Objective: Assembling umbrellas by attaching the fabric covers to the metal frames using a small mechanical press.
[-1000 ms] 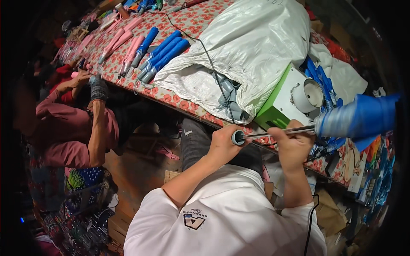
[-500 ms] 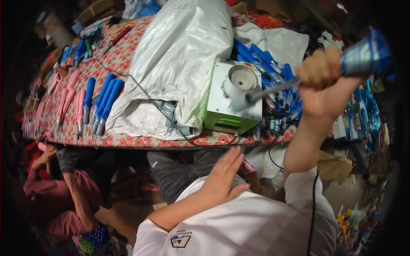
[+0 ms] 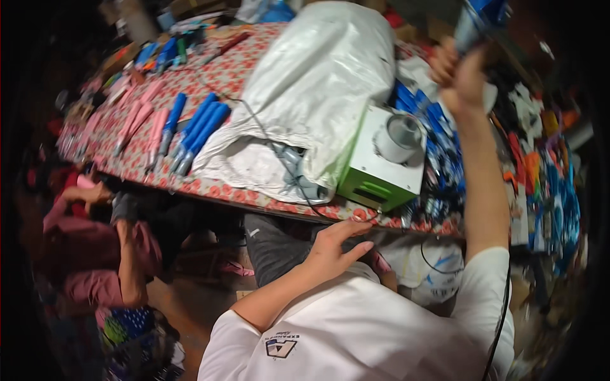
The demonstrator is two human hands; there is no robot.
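Observation:
My right hand (image 3: 462, 76) is raised over the far right of the table. Its fingers are wrapped round what looks like a blue and silver folded umbrella (image 3: 481, 22), blurred and partly cut off by the upper edge. Below and left of it stands a white and green box-shaped machine (image 3: 381, 162) with a metal cup (image 3: 391, 149) on top. A grey cylindrical piece (image 3: 405, 129) shows at the cup's mouth. My left hand (image 3: 333, 251) is open and holds nothing. Its fingers reach toward the table's front edge, just in front of the machine.
A large white sack (image 3: 318, 60) lies left of the machine, grey parts (image 3: 295, 168) at its opening. Blue folded umbrellas (image 3: 200, 130) and pink ones (image 3: 136, 120) lie on the flowered tablecloth (image 3: 248, 190). More blue ones (image 3: 438, 136) lie right of the machine. Another person (image 3: 101, 254) sits at left.
My right hand has swung up and away from the machine with the umbrella. The grey piece now shows at the cup's mouth. My view has shifted, and my left hand stays open near the table edge.

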